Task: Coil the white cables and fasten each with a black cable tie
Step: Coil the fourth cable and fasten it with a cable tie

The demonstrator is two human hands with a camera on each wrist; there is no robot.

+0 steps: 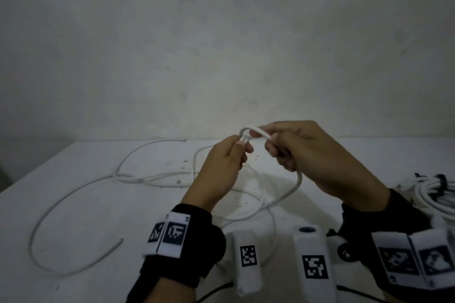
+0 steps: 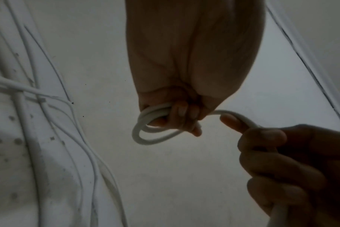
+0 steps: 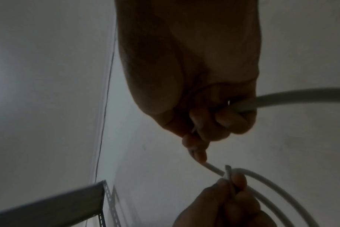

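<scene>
A white cable [image 1: 256,130] was held above the table [image 1: 73,179] between both hands. Small loops of it were pinched in the left hand [image 1: 221,167], fingers curled. The next stretch was gripped in the right hand [image 1: 312,155], trailing down onto the table. Tied coils [image 1: 433,192] lay at the right edge; loose cables [image 1: 73,194] lay left.

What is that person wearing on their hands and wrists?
The hands are bare. Each wrist carries a black band bearing white tags printed with black square codes. The right band has similar tags. Two white blocks, also coded, sit beneath; thin black cables trail off.
</scene>
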